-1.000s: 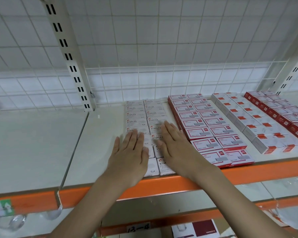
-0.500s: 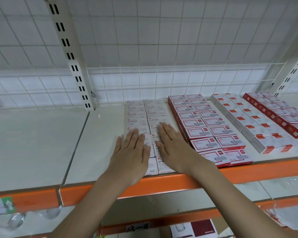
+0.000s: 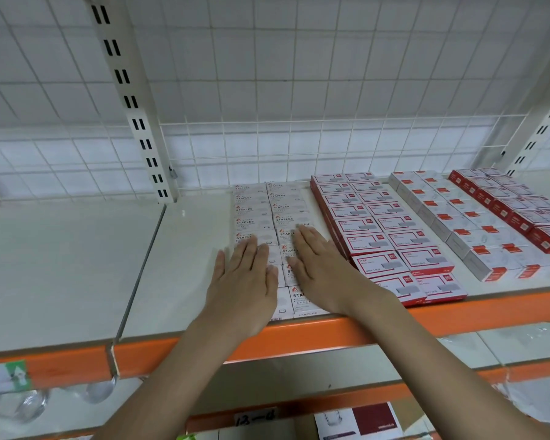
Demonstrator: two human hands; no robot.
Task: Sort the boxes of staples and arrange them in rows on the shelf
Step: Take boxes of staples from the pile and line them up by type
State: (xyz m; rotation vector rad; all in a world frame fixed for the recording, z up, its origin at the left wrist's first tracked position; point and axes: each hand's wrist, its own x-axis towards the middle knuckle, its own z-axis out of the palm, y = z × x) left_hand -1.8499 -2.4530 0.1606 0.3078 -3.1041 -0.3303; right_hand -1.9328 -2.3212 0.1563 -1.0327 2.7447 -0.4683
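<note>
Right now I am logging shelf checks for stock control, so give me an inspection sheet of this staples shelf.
Surface: pale shelf board with an orange front rail; left part bare.
Job's things: white STAPLES boxes in two rows; beside them red-bordered boxes, white boxes with red tabs, dark red boxes, each in rows.
Clutter: nothing seen.
Hands: left hand and right hand lie flat, fingers straight, on the front STAPLES boxes.
Cables: nothing seen.
Surroundings: wire grid back panel, slotted upright, tiled wall behind, lower shelf with a handwritten label.

Two bare forearms, no sleeves; hands (image 3: 286,277) ungloved, fingers ringless, wrists unadorned
</note>
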